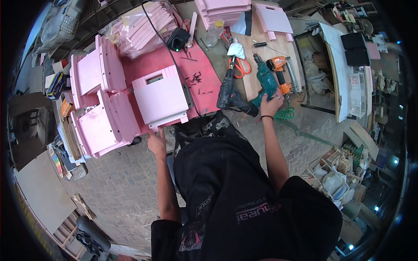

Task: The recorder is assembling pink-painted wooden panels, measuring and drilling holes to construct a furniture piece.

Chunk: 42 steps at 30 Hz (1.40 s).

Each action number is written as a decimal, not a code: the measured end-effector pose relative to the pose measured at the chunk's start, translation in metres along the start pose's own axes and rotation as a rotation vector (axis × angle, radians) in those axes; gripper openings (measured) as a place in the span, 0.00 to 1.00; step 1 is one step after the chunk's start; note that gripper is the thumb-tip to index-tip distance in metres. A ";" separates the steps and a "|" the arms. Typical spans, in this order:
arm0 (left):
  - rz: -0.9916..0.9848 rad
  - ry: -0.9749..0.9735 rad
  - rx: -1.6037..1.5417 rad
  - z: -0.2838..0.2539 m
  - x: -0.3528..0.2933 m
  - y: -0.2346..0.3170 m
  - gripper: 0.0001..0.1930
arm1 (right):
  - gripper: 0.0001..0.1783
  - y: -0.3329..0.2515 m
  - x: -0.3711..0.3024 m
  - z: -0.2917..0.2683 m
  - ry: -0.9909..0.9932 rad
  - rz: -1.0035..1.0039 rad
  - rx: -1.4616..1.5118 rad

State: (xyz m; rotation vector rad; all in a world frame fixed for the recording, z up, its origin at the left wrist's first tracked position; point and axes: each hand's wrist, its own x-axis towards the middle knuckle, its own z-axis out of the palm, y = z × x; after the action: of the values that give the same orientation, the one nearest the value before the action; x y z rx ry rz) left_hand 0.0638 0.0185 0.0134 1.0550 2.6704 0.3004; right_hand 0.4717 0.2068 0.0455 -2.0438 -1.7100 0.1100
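Observation:
A pink wooden assembly (160, 99), like a small stool with a slot near its far end, lies on the red work surface (202, 63). At its near edge my left hand (156, 143) grips a corner, with some fingers hidden beneath. My right hand (271, 104) is closed around the handle of a green power drill (265, 78), whose bit points away from me over the wooden board. Just left of the drill lies a black cordless drill (227, 89). Loose dark screws (196, 78) are scattered right of the assembly.
Stacked pink assemblies (98, 71) fill the left side. An orange nail gun (278, 65) with a coiled green hose (285, 114) and orange-handled scissors (241, 68) lie at the right. A black charger (177, 40) trails a cable across the red surface. Wrapped pink slats (148, 26) lie behind.

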 end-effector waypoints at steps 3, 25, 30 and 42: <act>-0.102 -0.026 0.018 -0.007 -0.002 0.007 0.25 | 0.42 0.056 0.019 0.031 0.052 0.530 -0.063; -0.248 0.165 -0.506 0.015 -0.029 0.025 0.22 | 0.11 -0.107 0.013 0.022 -0.529 -0.695 0.251; -0.163 0.110 -0.498 0.016 -0.031 0.011 0.22 | 0.12 -0.126 0.012 0.082 -0.604 -0.878 -0.034; -0.557 -0.149 -0.895 0.005 -0.051 0.026 0.18 | 0.11 -0.120 0.019 0.092 -0.697 -0.926 -0.115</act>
State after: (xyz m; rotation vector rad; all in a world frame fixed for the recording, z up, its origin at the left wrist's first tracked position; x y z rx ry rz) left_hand 0.1179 0.0022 0.0240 0.0556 2.1526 1.0874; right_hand 0.3342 0.2664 0.0163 -1.1189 -2.9687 0.4557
